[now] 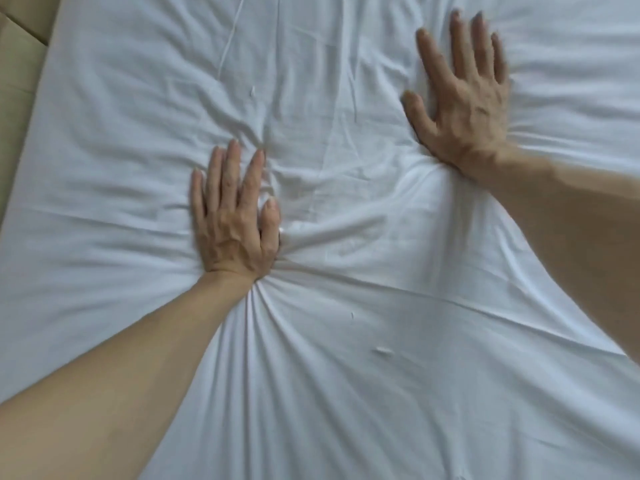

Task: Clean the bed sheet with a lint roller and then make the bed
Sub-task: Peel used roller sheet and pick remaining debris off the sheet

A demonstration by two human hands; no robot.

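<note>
A white bed sheet point(339, 334) fills almost the whole view, heavily creased. My left hand point(232, 216) lies flat on it near the middle, fingers straight and pointing away from me, and wrinkles fan out from under its wrist. My right hand point(464, 98) presses flat on the sheet further up and to the right, fingers spread. Neither hand holds anything. No lint roller is in view.
The left edge of the bed point(41, 109) runs diagonally down the left side. Beyond it lies a beige floor point(17, 64). A few small bits of lint point(382, 350) sit on the sheet near me.
</note>
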